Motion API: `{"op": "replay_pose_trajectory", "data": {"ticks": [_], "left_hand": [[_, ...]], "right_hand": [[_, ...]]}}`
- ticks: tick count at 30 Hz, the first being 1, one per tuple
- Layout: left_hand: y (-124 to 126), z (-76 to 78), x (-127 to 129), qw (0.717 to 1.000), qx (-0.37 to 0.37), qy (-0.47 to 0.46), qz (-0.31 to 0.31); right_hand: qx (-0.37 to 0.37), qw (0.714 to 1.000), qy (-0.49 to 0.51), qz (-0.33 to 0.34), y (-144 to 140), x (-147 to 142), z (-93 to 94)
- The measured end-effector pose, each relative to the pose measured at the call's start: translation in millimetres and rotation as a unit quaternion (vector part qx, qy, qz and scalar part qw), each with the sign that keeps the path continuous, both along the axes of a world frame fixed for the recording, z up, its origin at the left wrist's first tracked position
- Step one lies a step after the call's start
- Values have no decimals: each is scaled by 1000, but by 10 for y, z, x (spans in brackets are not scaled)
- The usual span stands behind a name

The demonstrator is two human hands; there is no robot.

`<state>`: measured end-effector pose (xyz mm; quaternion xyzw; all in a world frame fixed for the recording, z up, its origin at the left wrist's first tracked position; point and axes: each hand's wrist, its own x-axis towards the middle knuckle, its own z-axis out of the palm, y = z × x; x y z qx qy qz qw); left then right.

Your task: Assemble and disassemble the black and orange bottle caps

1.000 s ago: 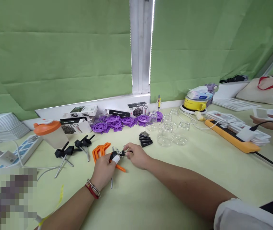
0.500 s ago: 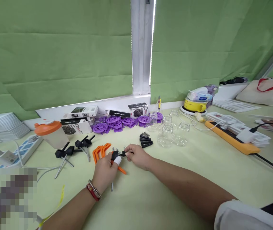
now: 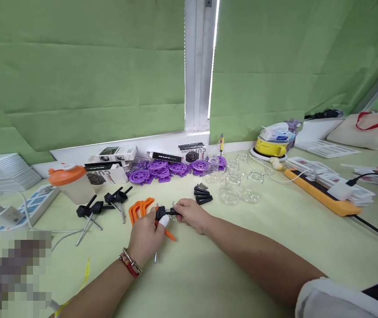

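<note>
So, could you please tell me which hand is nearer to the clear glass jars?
Right. The right hand lies just left of the clear glass jars; the left hand is farther left, beside the orange clamps.

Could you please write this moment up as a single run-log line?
left hand: grips black handle | right hand: pinches its metal end | orange clamps beside | glass jars, purple wheels behind

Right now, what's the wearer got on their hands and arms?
Left hand: white wrap over one fingertip, and at the wrist a metal bangle beside a red band. Forearm bare. Right hand: no rings or wrap visible, forearm bare up to a rolled white sleeve.
</note>
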<state>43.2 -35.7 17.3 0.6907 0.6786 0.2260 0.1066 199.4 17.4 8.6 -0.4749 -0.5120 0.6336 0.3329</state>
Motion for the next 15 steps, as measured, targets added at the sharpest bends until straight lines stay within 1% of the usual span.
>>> {"op": "replay_pose_trajectory", "data": {"ticks": [8, 15], "left_hand": [[-20, 22, -24, 1000, -16, -21, 11], [-12, -8, -28, 1000, 10, -19, 9]], "right_hand": [[-36, 999, 26, -9, -16, -12, 33], [-18, 1000, 26, -1, -17, 5, 27]]}}
